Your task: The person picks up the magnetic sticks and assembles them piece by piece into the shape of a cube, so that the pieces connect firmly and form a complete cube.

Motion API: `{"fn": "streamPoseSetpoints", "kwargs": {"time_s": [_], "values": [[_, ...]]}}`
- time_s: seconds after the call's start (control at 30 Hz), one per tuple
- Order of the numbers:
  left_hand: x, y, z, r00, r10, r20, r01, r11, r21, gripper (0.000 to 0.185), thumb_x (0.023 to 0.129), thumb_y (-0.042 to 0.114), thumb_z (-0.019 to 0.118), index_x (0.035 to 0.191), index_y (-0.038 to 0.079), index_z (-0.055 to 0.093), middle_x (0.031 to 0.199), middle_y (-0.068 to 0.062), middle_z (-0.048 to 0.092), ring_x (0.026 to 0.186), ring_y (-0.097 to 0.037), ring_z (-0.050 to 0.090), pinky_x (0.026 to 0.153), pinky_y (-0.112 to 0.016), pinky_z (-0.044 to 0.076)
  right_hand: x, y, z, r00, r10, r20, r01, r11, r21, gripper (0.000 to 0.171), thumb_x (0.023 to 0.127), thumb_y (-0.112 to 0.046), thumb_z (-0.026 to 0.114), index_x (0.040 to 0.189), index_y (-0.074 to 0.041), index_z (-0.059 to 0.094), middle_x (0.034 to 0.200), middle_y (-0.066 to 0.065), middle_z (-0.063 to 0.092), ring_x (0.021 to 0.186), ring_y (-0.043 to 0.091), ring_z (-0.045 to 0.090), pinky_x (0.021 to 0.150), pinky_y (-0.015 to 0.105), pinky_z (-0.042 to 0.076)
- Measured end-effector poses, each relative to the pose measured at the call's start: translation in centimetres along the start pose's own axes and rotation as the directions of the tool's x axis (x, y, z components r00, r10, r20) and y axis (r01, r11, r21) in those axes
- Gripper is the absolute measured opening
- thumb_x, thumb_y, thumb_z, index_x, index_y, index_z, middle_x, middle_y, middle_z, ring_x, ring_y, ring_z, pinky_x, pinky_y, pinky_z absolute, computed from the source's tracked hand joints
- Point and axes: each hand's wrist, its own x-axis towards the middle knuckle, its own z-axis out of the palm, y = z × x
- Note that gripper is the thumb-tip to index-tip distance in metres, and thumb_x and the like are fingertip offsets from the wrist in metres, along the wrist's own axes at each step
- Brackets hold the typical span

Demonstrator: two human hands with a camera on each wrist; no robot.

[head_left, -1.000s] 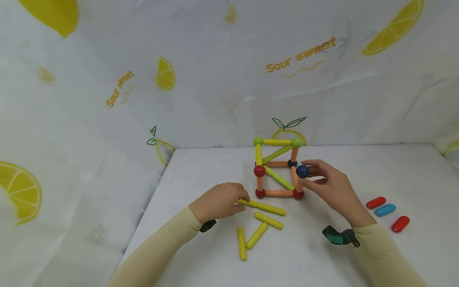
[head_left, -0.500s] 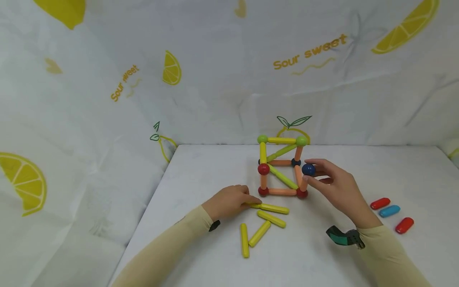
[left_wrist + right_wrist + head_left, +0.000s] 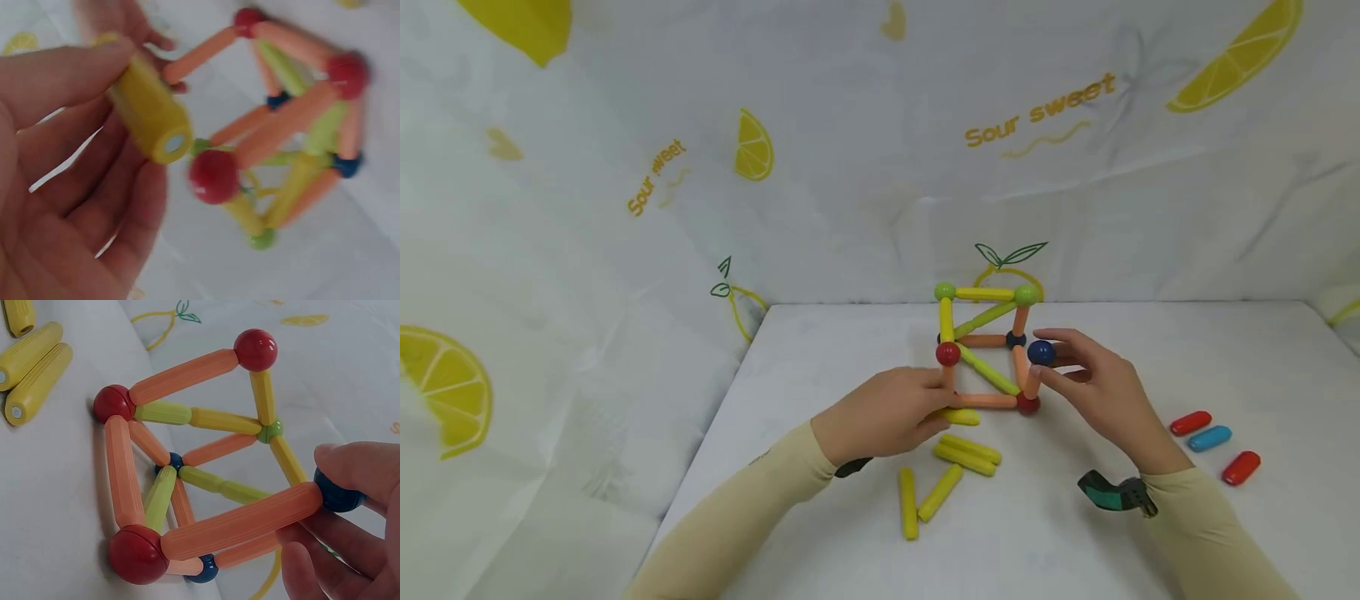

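A cube-like frame of magnetic rods and balls stands on the table, with orange rods (image 3: 987, 402), a yellow top rod (image 3: 985, 294) and green diagonals (image 3: 162, 412). My left hand (image 3: 891, 412) pinches a loose yellow rod (image 3: 150, 109) between thumb and fingers, close to the frame's front left corner. Above that corner sits a red ball (image 3: 948, 354), apart from the held rod in the left wrist view. With thumb and fingers, my right hand (image 3: 1097, 392) pinches a dark blue ball (image 3: 337, 490) atop the upright orange rod (image 3: 244, 522) at the front right.
Two yellow rods (image 3: 967, 455) lie side by side before the frame, and two others (image 3: 907, 502) form a V nearer me. To the right rest two red rods (image 3: 1241, 468) and a blue rod (image 3: 1209, 438). A lemon-print cloth (image 3: 865, 167) hangs behind the table.
My left hand has separated one yellow rod from an end-to-end pair and raised it toward the frame. The other rod now lies against a neighbouring one. My right hand stays at the blue ball.
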Motion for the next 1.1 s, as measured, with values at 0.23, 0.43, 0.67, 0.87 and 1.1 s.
{"fn": "streamPoseSetpoints", "kwargs": {"time_s": [0.23,0.43,0.67,0.87,1.1], "values": [[5.2,0.6,-2.5,0.972,0.052,-0.229,-0.065,0.997,-0.051,0.025,0.102,0.021,0.077,0.126,0.016,0.077,0.114,0.004,0.073,0.089,-0.008,0.065,0.078,-0.018,0.051,-0.1,0.2,0.6,0.999,-0.011,0.03,0.01,0.999,0.031,0.052,0.106,-0.033,0.072,0.154,-0.021,0.056,0.132,0.017,0.074,0.116,0.039,0.074,0.095,0.058,0.063],[7.2,-0.2,-1.3,0.989,-0.018,-0.15,0.01,0.999,-0.054,0.029,0.103,0.026,0.077,0.13,0.016,0.077,0.113,0.003,0.072,0.09,-0.008,0.065,0.077,-0.014,0.051,0.1,0.1,0.7,1.0,-0.011,0.028,0.011,1.0,0.022,0.051,0.105,-0.027,0.073,0.153,-0.019,0.057,0.131,0.017,0.075,0.118,0.037,0.073,0.095,0.055,0.063],[8.2,-0.8,-0.4,0.987,-0.074,-0.14,0.065,0.995,-0.069,0.029,0.103,0.027,0.077,0.13,0.016,0.076,0.118,0.003,0.072,0.094,-0.008,0.065,0.08,-0.014,0.053,-0.1,0.1,-0.2,1.0,0.004,0.021,-0.004,1.0,0.014,0.051,0.106,-0.027,0.073,0.154,-0.019,0.056,0.131,0.02,0.075,0.119,0.04,0.072,0.097,0.06,0.062],[8.4,-0.9,0.2,0.99,-0.078,-0.114,0.076,0.997,-0.028,0.03,0.103,0.03,0.076,0.131,0.017,0.077,0.115,0.004,0.071,0.09,-0.008,0.063,0.077,-0.014,0.051,-0.2,0.2,0.0,1.0,0.007,0.021,-0.007,1.0,0.013,0.052,0.106,-0.028,0.073,0.154,-0.02,0.056,0.132,0.02,0.075,0.119,0.04,0.072,0.097,0.059,0.062],[8.4,-1.1,0.5,0.989,-0.098,-0.11,0.099,0.995,0.002,0.032,0.104,0.032,0.075,0.134,0.018,0.076,0.115,0.004,0.072,0.089,-0.008,0.062,0.078,-0.016,0.052,-0.2,0.1,0.2,1.0,-0.005,0.003,0.005,1.0,-0.001,0.052,0.106,-0.024,0.073,0.155,-0.021,0.056,0.13,0.02,0.075,0.118,0.039,0.072,0.096,0.06,0.062]]}}
